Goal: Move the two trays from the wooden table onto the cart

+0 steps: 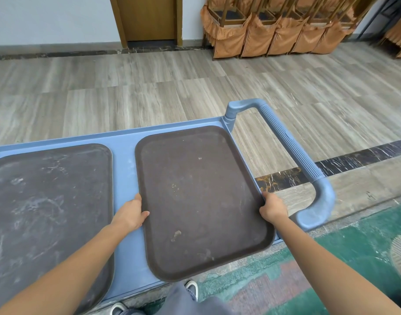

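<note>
Head view, cart: a blue plastic cart (124, 155) fills the lower left and middle, its flat top rimmed by a low raised edge.
Head view, cart handle: a ribbed blue handle (288, 142) arches off the right end, rising at the far corner and curving down at the near one.
Head view, right tray: a dark brown rectangular tray (199, 196) with rounded corners lies on the right half of the cart top, turned slightly (its near corner sticks out past the cart's front edge). Its surface is bare, with a few pale smudges.
Head view, left tray: a second dark tray (49, 210), scuffed with whitish marks, lies flat on the left half, apart from the first by a strip of blue cart top; the left forearm crosses its near corner.
Head view, left hand: the left hand (131, 214) closes its grip on the right tray's left long edge, thumb over the rim and fingers tucked under.
Head view, right hand: the right hand (273, 208) clasps the same tray's right long edge, close beside the cart handle; its fingers are hidden below the rim.
Head view, floor: grey wood-look floor (149, 92) beyond the cart, a green patterned carpet (331, 264) near the feet.
Head view, background: stacked chairs with orange covers (274, 30) by the far wall, a wooden door (149, 19) to their left.
</note>
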